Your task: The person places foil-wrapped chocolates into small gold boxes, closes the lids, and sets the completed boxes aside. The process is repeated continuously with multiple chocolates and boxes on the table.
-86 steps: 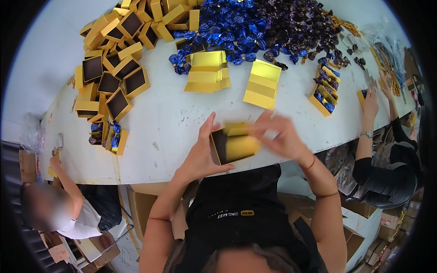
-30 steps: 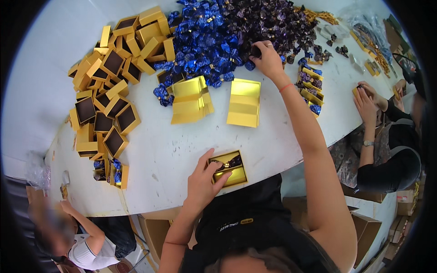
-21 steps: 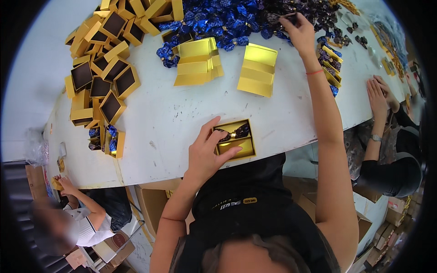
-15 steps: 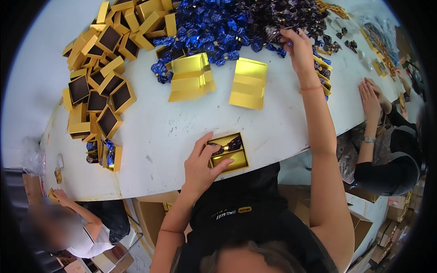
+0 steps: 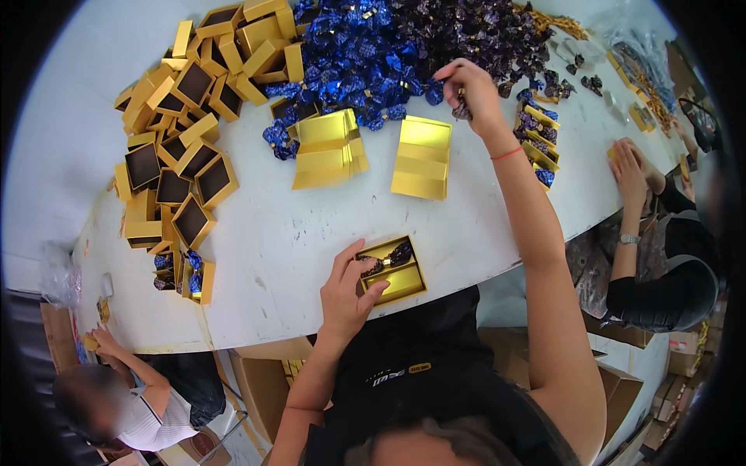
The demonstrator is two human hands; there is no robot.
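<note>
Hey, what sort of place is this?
Probably a packing workshop: gold boxes, blue foil twists and dark foil twists are heaped on one table, with one person at left, another person at right.

- Bright, even light falls on the white tabletop (image 5: 264, 256), with only soft, faint shadows.
- The gold cards (image 5: 330, 155) and the box (image 5: 400, 283) below them throw back a yellow shine.
- Small glints dot the blue wrappers (image 5: 350, 62); the purple-black heap (image 5: 482, 39) reads darker.
- The tabletop's near edge bows, and black fills the corners.
- The head of the person at left (image 5: 92, 404) is blurred, and things near the rim look soft.
</note>
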